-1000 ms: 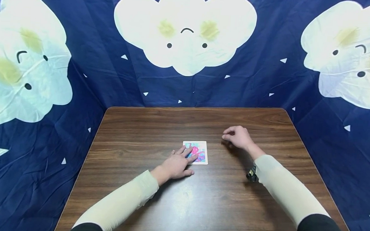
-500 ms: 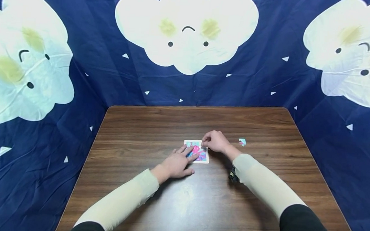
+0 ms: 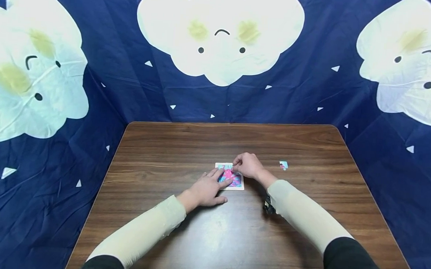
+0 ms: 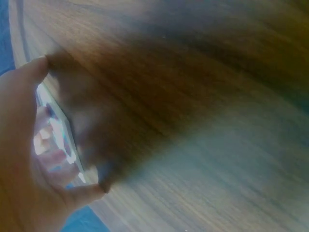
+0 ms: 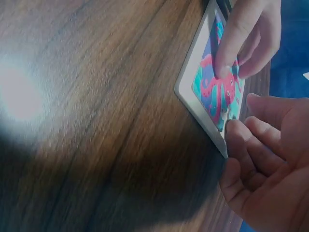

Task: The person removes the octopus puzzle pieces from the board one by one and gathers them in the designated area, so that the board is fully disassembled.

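A small square jigsaw puzzle [image 3: 238, 183] with a white border and a pink octopus picture lies on the table. My left hand [image 3: 206, 189] rests on its left side with fingers spread, the fingertips on the picture. At the puzzle's upper right corner, my right hand [image 3: 249, 165] pinches a small puzzle piece, mostly hidden by thumb and fingers. The right wrist view has the right fingertips [image 5: 235, 129] right at the frame, beside a pale notch in the octopus picture [image 5: 217, 92]. One loose puzzle piece [image 3: 283, 165], light blue and pink, lies to the right of the right hand.
The brown wood-grain table [image 3: 164, 148] has rounded back corners. Dark blue cloth [image 3: 109, 85] printed with white clouds hangs behind it and at both sides. A small dark device [image 3: 269, 206] is worn at my right wrist.
My right hand has moved left from the table's right side to the puzzle's upper right corner, uncovering the loose piece. It then shifts slightly farther left. My left hand stays on the puzzle.
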Available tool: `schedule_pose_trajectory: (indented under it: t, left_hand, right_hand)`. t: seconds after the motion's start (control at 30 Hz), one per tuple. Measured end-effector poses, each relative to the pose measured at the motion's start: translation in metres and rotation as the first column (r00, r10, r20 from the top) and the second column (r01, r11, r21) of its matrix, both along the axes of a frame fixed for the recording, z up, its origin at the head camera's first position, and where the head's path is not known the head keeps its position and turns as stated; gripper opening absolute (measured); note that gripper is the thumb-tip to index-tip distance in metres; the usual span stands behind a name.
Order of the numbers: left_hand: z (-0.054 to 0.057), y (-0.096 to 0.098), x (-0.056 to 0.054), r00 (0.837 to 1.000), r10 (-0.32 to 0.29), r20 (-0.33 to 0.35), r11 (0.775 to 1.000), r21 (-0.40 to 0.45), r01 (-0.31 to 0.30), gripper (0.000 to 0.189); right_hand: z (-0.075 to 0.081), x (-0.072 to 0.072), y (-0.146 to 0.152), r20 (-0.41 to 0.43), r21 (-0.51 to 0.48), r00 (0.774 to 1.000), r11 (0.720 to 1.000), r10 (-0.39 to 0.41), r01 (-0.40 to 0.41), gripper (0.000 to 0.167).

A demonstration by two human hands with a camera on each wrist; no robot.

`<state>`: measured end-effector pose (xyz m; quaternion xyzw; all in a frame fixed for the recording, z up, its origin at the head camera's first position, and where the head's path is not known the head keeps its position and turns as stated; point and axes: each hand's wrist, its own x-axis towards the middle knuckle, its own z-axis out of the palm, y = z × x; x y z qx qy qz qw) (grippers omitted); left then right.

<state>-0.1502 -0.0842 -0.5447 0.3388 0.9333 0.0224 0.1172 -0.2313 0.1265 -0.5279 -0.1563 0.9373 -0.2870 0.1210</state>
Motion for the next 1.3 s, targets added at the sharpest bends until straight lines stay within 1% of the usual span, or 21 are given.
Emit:
schedule_pose_trajectory:
  t: [0.17,0.27,0.33,0.43,0.53,0.67,0.73,0.97,1.17,1.3]
  left_hand:
    - [0.001,0.0,-0.001,1.0,-0.025,-0.019,1.0,-0.003,0.025,0.073]
    - [0.002,-0.001,-0.004,0.999,-0.05,-0.01,0.999,0.01,0.05,0.071]
    - [0.003,-0.002,-0.005,0.998,-0.055,0.008,0.998,0.024,0.055,0.07]
    - [0.004,-0.005,-0.007,0.998,-0.049,0.032,0.998,0.05,0.048,0.069]
    - [0.002,-0.007,-0.007,0.998,-0.032,0.051,0.996,0.081,0.028,0.069]
    - [-0.002,-0.01,-0.005,0.998,-0.002,0.06,0.991,0.131,-0.005,0.069]
    - [-0.003,-0.011,-0.004,0.999,0.004,0.051,0.989,0.149,-0.012,0.069]
    - [-0.005,-0.013,-0.002,1.0,-0.001,0.02,0.986,0.167,-0.002,0.068]
    - [-0.005,-0.013,-0.002,1.0,0.004,0.029,0.986,0.167,-0.009,0.069]
    - [-0.006,-0.013,-0.002,0.999,0.011,0.033,0.986,0.166,-0.016,0.069]
  right_hand:
    - [0.003,0.003,-0.003,0.023,-0.015,1.0,1.0,-0.012,0.012,0.013]
    - [0.004,0.004,-0.004,0.038,-0.021,0.999,0.999,-0.032,0.033,0.013]
    - [0.004,0.005,-0.004,0.038,-0.021,0.998,0.999,-0.045,0.046,0.012]
    - [0.003,0.005,-0.004,0.04,-0.025,0.997,0.998,-0.06,0.061,0.011]
    - [0.001,0.004,-0.005,0.052,-0.041,0.996,0.997,-0.067,0.069,0.013]
    - [-0.002,0.003,-0.004,0.064,-0.068,0.995,0.994,-0.079,0.083,0.017]
    - [-0.003,0.003,-0.004,0.069,-0.077,0.994,0.993,-0.089,0.094,0.02]
    - [-0.003,0.004,-0.003,0.118,-0.104,0.986,0.986,-0.115,0.127,0.028]
    - [-0.001,0.002,-0.004,0.17,-0.098,0.979,0.987,-0.112,0.13,0.031]
    - [0.0,0.001,-0.004,0.178,-0.1,0.979,0.988,-0.103,0.122,0.029]
